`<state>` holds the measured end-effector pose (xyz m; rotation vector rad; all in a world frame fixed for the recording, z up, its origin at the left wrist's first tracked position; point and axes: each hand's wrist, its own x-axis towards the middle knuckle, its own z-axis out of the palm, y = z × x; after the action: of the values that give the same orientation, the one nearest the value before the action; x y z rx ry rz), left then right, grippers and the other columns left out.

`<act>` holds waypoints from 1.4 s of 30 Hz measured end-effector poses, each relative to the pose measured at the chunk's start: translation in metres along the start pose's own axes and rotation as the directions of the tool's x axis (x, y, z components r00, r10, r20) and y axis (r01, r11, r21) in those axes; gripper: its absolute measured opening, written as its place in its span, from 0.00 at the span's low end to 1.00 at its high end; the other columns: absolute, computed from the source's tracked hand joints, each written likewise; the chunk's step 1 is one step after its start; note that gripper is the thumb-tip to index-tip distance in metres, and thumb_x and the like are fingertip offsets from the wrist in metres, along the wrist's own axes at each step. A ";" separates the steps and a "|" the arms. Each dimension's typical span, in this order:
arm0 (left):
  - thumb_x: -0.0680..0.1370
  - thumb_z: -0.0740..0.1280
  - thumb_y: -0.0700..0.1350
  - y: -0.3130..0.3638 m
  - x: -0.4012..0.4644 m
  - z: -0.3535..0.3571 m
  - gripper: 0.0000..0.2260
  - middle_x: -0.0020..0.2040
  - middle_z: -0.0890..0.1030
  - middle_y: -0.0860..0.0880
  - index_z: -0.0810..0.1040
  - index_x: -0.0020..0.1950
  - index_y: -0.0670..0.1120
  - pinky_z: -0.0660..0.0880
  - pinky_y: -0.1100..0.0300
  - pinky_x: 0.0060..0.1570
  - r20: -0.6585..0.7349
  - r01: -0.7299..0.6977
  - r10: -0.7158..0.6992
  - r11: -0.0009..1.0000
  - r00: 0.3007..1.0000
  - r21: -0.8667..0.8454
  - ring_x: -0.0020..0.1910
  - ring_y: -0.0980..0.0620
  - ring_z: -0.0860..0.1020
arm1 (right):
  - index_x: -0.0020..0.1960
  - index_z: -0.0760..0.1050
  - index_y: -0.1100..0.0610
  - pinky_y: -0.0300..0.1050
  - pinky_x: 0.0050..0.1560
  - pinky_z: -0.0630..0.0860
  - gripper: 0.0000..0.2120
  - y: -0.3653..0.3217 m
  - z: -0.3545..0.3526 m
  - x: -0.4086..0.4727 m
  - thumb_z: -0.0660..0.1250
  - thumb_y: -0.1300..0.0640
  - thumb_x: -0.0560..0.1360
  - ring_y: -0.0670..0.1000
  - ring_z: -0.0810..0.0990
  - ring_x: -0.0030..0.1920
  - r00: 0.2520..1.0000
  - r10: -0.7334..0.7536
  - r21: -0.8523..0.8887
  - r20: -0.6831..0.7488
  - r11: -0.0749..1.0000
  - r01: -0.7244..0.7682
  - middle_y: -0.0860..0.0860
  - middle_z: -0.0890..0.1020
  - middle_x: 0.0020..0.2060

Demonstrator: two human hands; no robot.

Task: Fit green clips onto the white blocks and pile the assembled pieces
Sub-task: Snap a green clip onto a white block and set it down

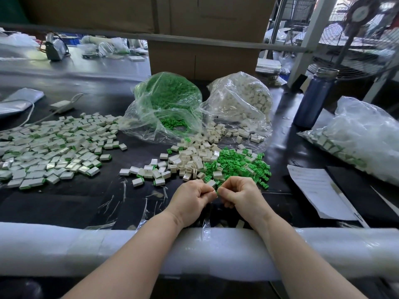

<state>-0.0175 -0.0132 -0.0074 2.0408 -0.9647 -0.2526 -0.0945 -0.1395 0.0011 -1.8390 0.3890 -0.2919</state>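
Observation:
My left hand [192, 198] pinches a white block [211, 183] just above the dark table, near its front edge. My right hand [239, 194] pinches a green clip [217, 192] right against that block; the two hands touch. Behind them lies a heap of loose white blocks [190, 160] and, to its right, a heap of loose green clips [235, 164]. A wide pile of assembled pieces [54, 147], white with green edges, covers the table's left side.
Two open plastic bags stand behind the heaps, one of green clips [168, 104], one of white blocks [241, 100]. A blue bottle [313, 98], a bag of assembled pieces [358, 137] and paper sheets [317, 188] sit at right. A foam-wrapped rail [86, 249] runs along the front edge.

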 end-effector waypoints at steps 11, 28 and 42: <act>0.76 0.67 0.42 0.000 0.000 0.000 0.07 0.41 0.76 0.43 0.83 0.48 0.42 0.71 0.54 0.49 -0.007 -0.018 0.018 1.000 1.000 -0.003 0.43 0.47 0.75 | 0.34 0.74 0.58 0.34 0.29 0.72 0.11 -0.001 0.000 -0.001 0.67 0.67 0.73 0.42 0.73 0.24 1.000 -0.023 -0.001 0.007 1.000 0.023 0.49 0.76 0.26; 0.76 0.67 0.43 -0.002 0.003 0.003 0.07 0.45 0.81 0.47 0.81 0.50 0.42 0.74 0.55 0.53 -0.124 0.004 -0.021 0.991 0.992 -0.136 0.46 0.50 0.78 | 0.37 0.78 0.58 0.34 0.29 0.74 0.07 0.001 -0.001 0.001 0.69 0.66 0.72 0.43 0.77 0.27 0.996 -0.044 0.215 -0.079 0.975 0.060 0.49 0.80 0.26; 0.76 0.68 0.42 -0.002 0.001 0.002 0.05 0.42 0.80 0.44 0.82 0.47 0.41 0.72 0.57 0.49 -0.034 0.087 -0.093 0.985 0.995 -0.152 0.42 0.51 0.76 | 0.32 0.76 0.56 0.35 0.27 0.71 0.11 0.002 0.000 0.001 0.69 0.64 0.72 0.42 0.72 0.24 0.999 -0.012 0.038 -0.040 0.999 0.014 0.47 0.75 0.23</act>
<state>-0.0173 -0.0145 -0.0101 1.9454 -0.8047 -0.3210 -0.0935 -0.1404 -0.0013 -1.8006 0.3966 -0.3433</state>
